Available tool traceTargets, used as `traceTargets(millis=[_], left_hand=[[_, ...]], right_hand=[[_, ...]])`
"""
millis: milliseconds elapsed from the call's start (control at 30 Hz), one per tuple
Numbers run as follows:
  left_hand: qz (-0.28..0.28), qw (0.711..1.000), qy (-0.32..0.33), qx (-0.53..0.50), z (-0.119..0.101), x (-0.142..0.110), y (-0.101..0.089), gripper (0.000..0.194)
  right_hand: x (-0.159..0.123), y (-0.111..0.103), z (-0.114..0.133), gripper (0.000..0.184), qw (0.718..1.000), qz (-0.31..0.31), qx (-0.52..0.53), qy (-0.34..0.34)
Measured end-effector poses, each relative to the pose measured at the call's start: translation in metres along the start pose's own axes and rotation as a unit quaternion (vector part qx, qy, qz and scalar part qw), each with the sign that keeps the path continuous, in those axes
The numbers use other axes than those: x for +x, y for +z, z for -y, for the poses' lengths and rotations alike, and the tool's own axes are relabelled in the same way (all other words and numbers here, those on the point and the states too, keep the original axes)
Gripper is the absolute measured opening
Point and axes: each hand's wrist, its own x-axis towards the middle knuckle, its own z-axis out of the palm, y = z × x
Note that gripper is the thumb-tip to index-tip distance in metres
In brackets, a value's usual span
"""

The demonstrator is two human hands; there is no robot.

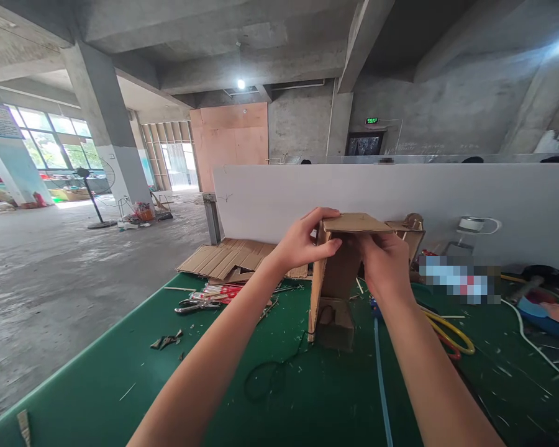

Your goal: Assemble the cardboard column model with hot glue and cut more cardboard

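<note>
An open-fronted cardboard box (pixel 356 222) stands upright on the green table, with its flat top panel, a left side wall and a small flap low inside it. My left hand (pixel 302 242) grips its upper left corner, fingers over the top and thumb across the front edge. On the right, my right hand (pixel 387 264) pinches the box under the right part of the top panel; its fingertips are partly hidden. A thin dark cord (pixel 261 366) runs from the foot of the box and loops on the table.
Flat cardboard sheets (pixel 214 257) lie at the table's back left, near pliers (pixel 193 305) and red-and-white sticks (pixel 223 292). Another cardboard piece (pixel 412 233) stands behind my right hand. Yellow tubing (pixel 451 332), a blue strip (pixel 381 379) and clutter are at right. A white partition (pixel 279 192) borders the back.
</note>
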Motion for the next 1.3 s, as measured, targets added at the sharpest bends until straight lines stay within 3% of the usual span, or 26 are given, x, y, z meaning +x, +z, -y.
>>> traceTargets(millis=[600, 833, 1167, 1233, 1300], left_hand=[[0.009, 1.0, -0.018, -0.002, -0.001, -0.002, -0.001, 0.046], [0.007, 1.0, -0.009, 0.002, 0.002, -0.001, 0.001, 0.047], [0.009, 1.0, -0.012, 0.009, 0.002, -0.001, 0.001, 0.047], [0.01, 1.0, -0.008, 0.011, 0.002, -0.001, 0.001, 0.047], [0.01, 1.0, -0.009, 0.01, 0.002, -0.001, 0.0, 0.047]], right_hand=[[0.002, -0.015, 0.01, 0.018, 0.991, 0.055, -0.121, -0.015], [0.006, -0.026, 0.028, 0.018, 0.945, 0.139, -0.296, 0.011], [0.008, -0.025, 0.025, 0.013, 0.941, 0.15, -0.302, 0.006], [0.008, -0.029, 0.032, 0.015, 0.927, 0.173, -0.332, -0.001], [0.008, -0.038, 0.046, 0.019, 0.895, 0.216, -0.391, -0.002]])
